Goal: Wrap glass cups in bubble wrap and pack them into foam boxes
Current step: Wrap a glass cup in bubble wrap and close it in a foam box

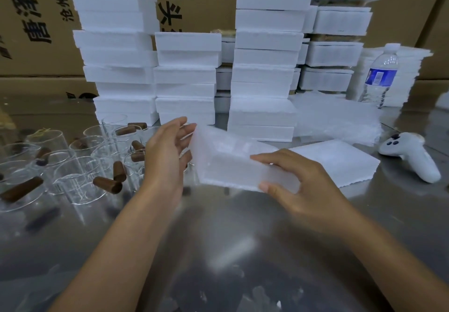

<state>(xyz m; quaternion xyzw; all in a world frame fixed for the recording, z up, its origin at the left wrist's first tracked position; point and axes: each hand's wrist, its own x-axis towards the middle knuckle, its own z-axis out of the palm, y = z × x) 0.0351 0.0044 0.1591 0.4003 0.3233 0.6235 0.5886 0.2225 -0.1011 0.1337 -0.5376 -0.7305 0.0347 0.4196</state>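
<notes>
A white foam box (228,161) is held tilted above the metal table (218,238) at the middle of the view. My right hand (303,185) grips its near right end, thumb on the front face and fingers over the top. My left hand (167,151) is open at the box's left end, fingers straight; whether it touches the box I cannot tell. Several clear glass cups (80,178) with brown wooden handles (108,184) stand and lie at the left. A pile of bubble wrap (337,117) lies at the right, behind a flat foam lid (340,161).
Tall stacks of white foam boxes (264,73) fill the back of the table, with cardboard cartons (36,19) behind them. A water bottle (381,75) stands at the right, and a white handheld controller (413,158) lies near the right edge.
</notes>
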